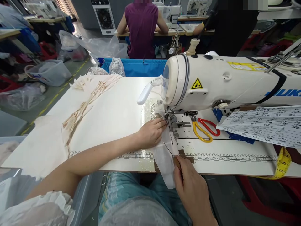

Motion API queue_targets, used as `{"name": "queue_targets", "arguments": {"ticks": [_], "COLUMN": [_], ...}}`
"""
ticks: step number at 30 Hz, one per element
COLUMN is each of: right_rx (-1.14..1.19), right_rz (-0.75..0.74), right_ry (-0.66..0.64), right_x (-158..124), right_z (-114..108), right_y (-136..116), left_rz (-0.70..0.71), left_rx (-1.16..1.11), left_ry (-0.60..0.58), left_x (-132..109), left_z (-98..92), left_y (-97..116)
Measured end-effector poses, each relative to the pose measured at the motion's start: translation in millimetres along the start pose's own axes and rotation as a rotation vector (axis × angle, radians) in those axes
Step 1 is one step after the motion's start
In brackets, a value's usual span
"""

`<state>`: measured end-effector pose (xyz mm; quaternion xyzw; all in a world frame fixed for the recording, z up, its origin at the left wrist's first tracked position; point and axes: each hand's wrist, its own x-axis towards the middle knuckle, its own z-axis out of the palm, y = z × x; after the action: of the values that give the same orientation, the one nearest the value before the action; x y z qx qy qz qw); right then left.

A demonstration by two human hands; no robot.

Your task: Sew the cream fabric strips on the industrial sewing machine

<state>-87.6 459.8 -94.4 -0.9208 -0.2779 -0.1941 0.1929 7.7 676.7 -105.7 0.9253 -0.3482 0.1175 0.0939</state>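
My left hand (151, 133) rests with curled fingers on a strip of white fabric (164, 158), pressing it to the table right beside the presser foot (172, 123) of a white sewing machine (211, 82). My right hand (191, 188) is at the table's front edge, fingers pinched round a thin pointed tool with a wooden handle (172, 155) whose metal tip lies on the fabric and points toward the foot. The fabric hangs down over the table edge between my hands.
Red and yellow scissors (205, 128) lie right of the foot. A printed sheet (263, 124) and a yellow tape measure (283, 163) sit at the right. Cream fabric pieces (90, 97) are fanned out far left. Two people sit at benches behind.
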Motion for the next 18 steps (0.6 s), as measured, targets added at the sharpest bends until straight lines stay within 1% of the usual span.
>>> {"name": "queue_targets", "arguments": {"ticks": [3, 7, 12, 18], "right_rx": [-0.019, -0.041, -0.051, -0.055], "right_rz": [0.007, 0.002, -0.003, 0.014], "right_ry": [-0.005, -0.014, -0.047, -0.052], "right_x": [4.9, 10.2, 14.9, 20.7], "right_z": [0.1, 0.4, -0.9, 0.5], "right_y": [0.9, 3.1, 4.3, 6.6], "left_rz": [-0.018, -0.03, -0.056, -0.097], "left_rx": [0.004, 0.032, 0.062, 0.088], "left_ry": [-0.001, -0.034, -0.051, -0.053], "left_x": [1.3, 1.5, 3.6, 4.4], "left_z": [1.0, -1.5, -4.0, -4.3], "left_y": [-0.7, 0.4, 6.1, 12.9]}}
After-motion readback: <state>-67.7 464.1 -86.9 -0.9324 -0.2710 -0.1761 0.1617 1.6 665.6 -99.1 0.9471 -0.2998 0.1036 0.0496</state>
